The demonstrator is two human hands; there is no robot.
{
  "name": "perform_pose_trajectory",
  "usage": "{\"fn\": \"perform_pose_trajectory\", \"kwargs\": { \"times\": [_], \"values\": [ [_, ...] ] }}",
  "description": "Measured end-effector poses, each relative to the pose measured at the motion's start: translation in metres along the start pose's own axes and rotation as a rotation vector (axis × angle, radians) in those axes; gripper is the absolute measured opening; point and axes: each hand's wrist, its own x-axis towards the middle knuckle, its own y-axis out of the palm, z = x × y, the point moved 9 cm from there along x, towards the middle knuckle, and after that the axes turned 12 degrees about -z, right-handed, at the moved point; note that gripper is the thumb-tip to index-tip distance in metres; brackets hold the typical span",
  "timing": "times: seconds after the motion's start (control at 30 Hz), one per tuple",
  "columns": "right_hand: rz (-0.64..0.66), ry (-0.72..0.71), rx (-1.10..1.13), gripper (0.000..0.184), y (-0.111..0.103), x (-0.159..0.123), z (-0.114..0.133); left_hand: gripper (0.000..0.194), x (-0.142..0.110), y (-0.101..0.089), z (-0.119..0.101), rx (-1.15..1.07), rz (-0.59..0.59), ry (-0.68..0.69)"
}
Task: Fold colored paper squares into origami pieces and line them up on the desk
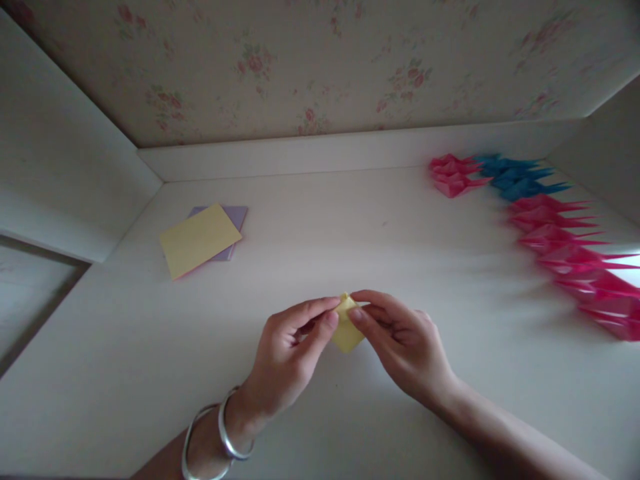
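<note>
My left hand [286,360] and right hand [413,350] narrowly grip folded yellow paper [349,337], well apart from the back edge of the table [320,233].

We've got left hand [290,357] and right hand [410,347] close together, thumbs [370,328] and index fingers [310,311] pinched, forearms [500,421] angled inward.
</note>
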Motion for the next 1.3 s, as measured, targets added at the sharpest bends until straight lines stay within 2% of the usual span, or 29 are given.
{"fn": "perform_pose_trajectory", "kwargs": {
  "times": [0.2, 0.37, 0.5, 0.6, 0.83, 0.93, 1.07, 1.17, 1.3],
  "values": [
    [-0.007, -0.166, -0.053, 0.013, 0.002, -0.006, 0.008, 0.026, 0.001, -0.003, 0.007, 0.004, -0.025, -0.074],
    [-0.024, -0.251, -0.084, 0.012, 0.002, -0.007, 0.01, 0.023, 0.005, -0.003, 0.015, 0.013, -0.037, -0.146],
    [-0.029, -0.307, -0.112, 0.011, 0.003, -0.006, 0.012, 0.029, 0.005, 0.003, 0.023, -0.057, 0.017, -0.243],
    [-0.017, -0.331, -0.098, 0.013, 0.003, -0.006, 0.014, 0.027, 0.005, 0.004, 0.02, -0.001, 0.053, -0.199],
    [0.03, -0.162, -0.072, 0.006, 0.006, -0.003, 0.005, 0.024, 0.006, -0.001, -0.002, 0.252, 0.007, 0.062],
    [0.04, -0.082, -0.089, 0.008, 0.007, 0.0, 0.002, 0.024, 0.006, -0.001, -0.006, 0.305, 0.001, 0.11],
    [0.075, 0.043, -0.076, 0.015, 0.01, 0.004, -0.006, 0.027, 0.007, 0.0, 0.002, 0.263, 0.021, 0.035],
    [0.068, 0.114, -0.054, 0.018, 0.009, 0.005, -0.012, 0.037, 0.006, 0.004, 0.014, 0.137, 0.083, -0.098],
    [0.073, 0.112, -0.075, 0.018, 0.009, 0.004, -0.015, 0.044, 0.004, 0.009, 0.024, -0.001, 0.148, -0.234]
  ]
}}
